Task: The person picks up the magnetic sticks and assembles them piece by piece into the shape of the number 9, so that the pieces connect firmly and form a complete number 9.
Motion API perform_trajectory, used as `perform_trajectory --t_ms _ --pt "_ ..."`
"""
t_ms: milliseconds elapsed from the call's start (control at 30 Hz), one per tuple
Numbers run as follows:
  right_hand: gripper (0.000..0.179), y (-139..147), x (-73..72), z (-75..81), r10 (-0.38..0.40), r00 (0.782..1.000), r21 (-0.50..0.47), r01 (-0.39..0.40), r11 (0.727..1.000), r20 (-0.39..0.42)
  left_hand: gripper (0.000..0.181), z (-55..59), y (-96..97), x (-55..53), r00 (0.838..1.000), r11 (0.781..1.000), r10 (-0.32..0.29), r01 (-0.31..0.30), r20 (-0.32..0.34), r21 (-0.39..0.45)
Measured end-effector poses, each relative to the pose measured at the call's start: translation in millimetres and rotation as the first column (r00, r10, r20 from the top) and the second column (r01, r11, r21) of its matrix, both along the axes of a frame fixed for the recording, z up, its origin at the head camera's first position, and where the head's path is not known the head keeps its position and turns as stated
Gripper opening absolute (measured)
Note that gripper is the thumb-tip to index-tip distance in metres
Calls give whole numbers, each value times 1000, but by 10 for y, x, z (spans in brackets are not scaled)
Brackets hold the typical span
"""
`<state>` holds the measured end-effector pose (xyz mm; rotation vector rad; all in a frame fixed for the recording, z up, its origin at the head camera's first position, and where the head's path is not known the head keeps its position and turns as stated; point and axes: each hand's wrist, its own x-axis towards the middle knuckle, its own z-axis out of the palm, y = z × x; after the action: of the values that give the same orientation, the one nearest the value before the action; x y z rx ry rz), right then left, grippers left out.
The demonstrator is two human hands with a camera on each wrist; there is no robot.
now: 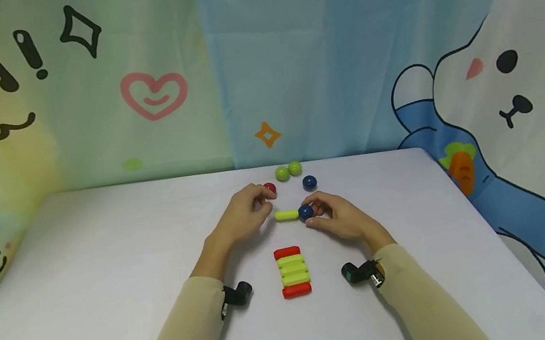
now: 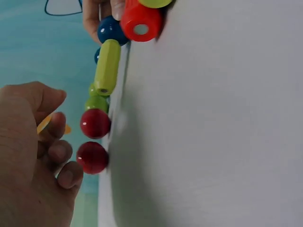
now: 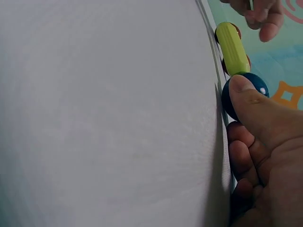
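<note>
My right hand (image 1: 336, 214) pinches a dark blue ball (image 1: 306, 212) between thumb and fingers. A yellow-green ribbed rod (image 1: 286, 215) extends from that ball toward the left, its end touching the ball. Across from the rod's free end, my left hand (image 1: 247, 213) has loosely bent fingers and holds nothing. Two red balls, a nearer one (image 2: 92, 157) and another one (image 2: 95, 123), show beside the left fingers in the left wrist view. In the head view only one red ball (image 1: 270, 187) shows, partly behind the left fingers.
Two green balls, one (image 1: 282, 174) beside another (image 1: 295, 168), lie near the white table's (image 1: 125, 272) back edge. Another dark blue ball (image 1: 309, 183) sits beyond the right hand. Closer to me is a row of yellow-green rods (image 1: 294, 268) between two red rods (image 1: 297, 290).
</note>
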<state>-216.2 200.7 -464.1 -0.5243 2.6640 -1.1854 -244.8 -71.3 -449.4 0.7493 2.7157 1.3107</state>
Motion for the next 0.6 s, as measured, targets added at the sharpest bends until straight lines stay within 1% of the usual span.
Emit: perform_trajectory --t_ms 33,133,200,267,433,600 --pt "39 -11 -1 2 -6 1000 2 6 1000 2 21 16 -5 -14 1000 1000 -1 1 -26 -7" --pt "39 -24 -3 15 -20 1000 4 20 1000 9 20 75 2 -51 997 1000 8 -9 -78 -13" --pt "40 -9 -5 32 -23 1000 11 23 1000 8 19 116 25 -71 995 1000 18 -20 -96 -19" --pt "40 3 -9 34 -19 1000 16 19 1000 4 19 131 35 -88 994 999 31 -35 -103 -31" --pt "40 6 -7 27 -15 1000 -3 15 1000 22 24 117 27 -112 992 995 59 -68 -113 -74" --pt "41 -15 0 11 -16 999 -15 17 1000 35 30 71 6 -137 983 988 92 -110 -159 -111"
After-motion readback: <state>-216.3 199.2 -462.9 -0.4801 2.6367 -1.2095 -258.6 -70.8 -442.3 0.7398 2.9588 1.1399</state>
